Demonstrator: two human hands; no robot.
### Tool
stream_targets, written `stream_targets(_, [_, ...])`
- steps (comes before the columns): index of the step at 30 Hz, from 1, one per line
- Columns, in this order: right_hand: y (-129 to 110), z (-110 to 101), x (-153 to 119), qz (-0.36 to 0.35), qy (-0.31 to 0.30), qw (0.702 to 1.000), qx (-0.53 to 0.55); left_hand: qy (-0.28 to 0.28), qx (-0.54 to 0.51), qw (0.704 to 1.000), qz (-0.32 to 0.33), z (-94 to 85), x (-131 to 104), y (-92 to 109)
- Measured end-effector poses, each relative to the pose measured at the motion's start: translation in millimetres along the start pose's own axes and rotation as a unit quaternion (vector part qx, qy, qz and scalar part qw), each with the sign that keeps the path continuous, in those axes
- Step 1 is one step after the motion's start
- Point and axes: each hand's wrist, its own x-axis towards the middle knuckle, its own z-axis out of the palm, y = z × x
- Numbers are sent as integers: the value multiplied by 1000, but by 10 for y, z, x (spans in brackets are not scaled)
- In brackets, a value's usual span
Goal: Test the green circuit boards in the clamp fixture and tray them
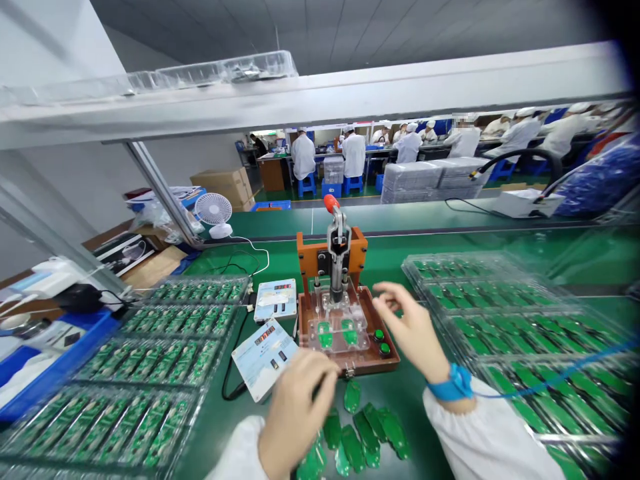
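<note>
A toggle-clamp test fixture [339, 267] with a red-tipped lever stands in the middle of the bench. Two small green circuit boards [325, 335] sit under its clear plate. My right hand [413, 330] hovers at the fixture's right side, fingers loosely bent and apart, with nothing seen in it; a blue wrist strap [453, 383] circles that wrist. My left hand [300, 400], slightly blurred, is in front of the fixture, thumb apart from the bent fingers, and no held thing shows. Close to it lies a loose pile of green boards [367, 433], partly hidden by this hand.
Clear trays of boards [165, 340] line the left, and more trays [500, 320] the right. Two meter boxes [265, 360] with red digits stand left of the fixture. A white fan [214, 212] is behind. A blue cord [560, 373] crosses the right trays. Co-workers sit far back.
</note>
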Motion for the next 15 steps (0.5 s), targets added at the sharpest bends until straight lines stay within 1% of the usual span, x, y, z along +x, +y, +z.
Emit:
stream_targets(2, [22,108,-225,-10,-37,999,-21,40,44,998,-27,-139,201,-184])
stream_targets(3, [20,164,-295,-14,-51,998,-31,45,67,996,-27,-168,283,-261])
stream_targets(6, [4,300,-384,-21,-81,995,-53,43,120,992,-24,-142,433,-406])
stream_targets(10, [-11,367,-387,-13,-109,992,-67,44,141,989,-32,-52,462,-441])
stream_targets(13, [-53,365,-360,1,-121,991,-62,39,114,992,-42,-31,462,-463])
stream_targets(15, [-104,351,-330,13,-124,991,-50,46,94,993,-46,-31,464,-505])
